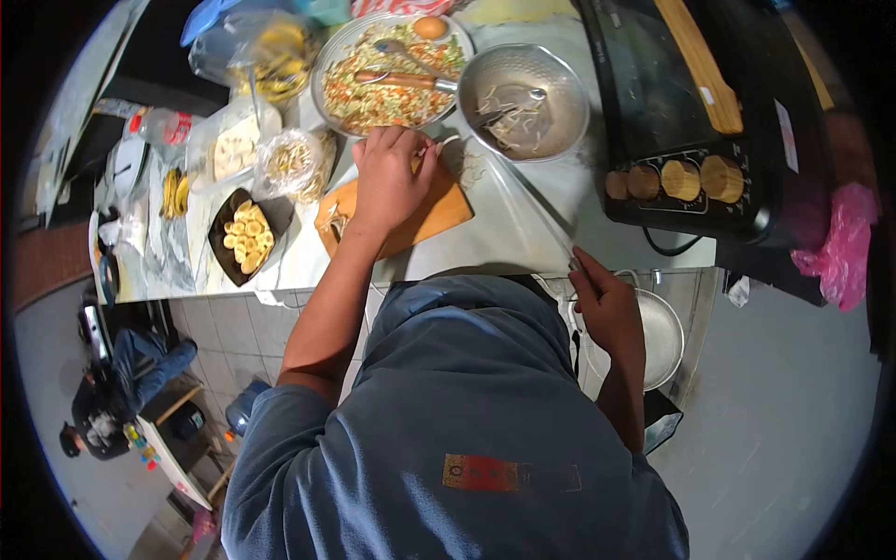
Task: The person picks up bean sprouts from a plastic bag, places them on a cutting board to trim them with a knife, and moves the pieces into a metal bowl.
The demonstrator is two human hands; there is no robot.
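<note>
Head view: The left hand (397,177) is over the board (434,217), fingers bent; pale strips (334,220) lie at the board's left end. Whether the fingertips pinch anything cannot be told. The right hand (609,303), at the surface's (560,219) front edge, is closed around the near end of a long tool (537,207). The board sits near the front edge, mid-length. Beyond it stand the plate (327,105) and, to the right, the pan (567,126).

Pale tiles (229,327) show below a marbled counter (621,245), with grey floor (747,392) alongside.
</note>
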